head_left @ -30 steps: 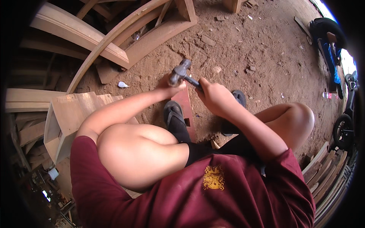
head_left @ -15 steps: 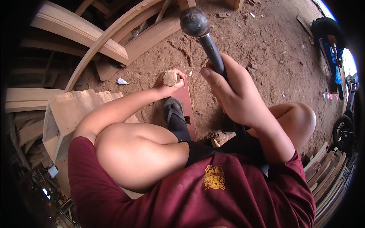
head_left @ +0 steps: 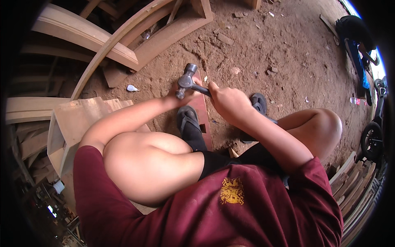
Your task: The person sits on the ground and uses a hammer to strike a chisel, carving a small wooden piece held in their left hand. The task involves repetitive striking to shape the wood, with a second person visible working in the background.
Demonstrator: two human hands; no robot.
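**Hammer work under way over a reddish plank, with 1 slot already open**

The work is judged to be partway through. The reddish plank (head_left: 200,109) is laid on the ground near the middle of the view, running from 12 o'clock toward 5 o'clock. The hammer (head_left: 186,81) is held at 12 o'clock, over or just beside the plank's far end. Its handle is gripped by the closed right hand (head_left: 230,105). The left hand (head_left: 173,100), between 10 and 11 o'clock, is blurred and partly covered by the hammer head; whether anything is gripped by it cannot be told. In the plank, 1 dark rectangular slot (head_left: 202,128) can be counted as made. The far end appears unfinished, though the spot under the hammer is hidden.

Bare brown earth (head_left: 255,53), strewn with wood scraps, is used as the work surface. Large wooden frames (head_left: 82,33) are piled at 10 o'clock, and boards (head_left: 349,187) are stacked at 4 o'clock. A box-like wooden piece (head_left: 74,119) is placed at 9 o'clock, a dark wheel (head_left: 371,140) is seen at 3 o'clock, and a small white bottle (head_left: 132,88) is left lying at 10 o'clock.
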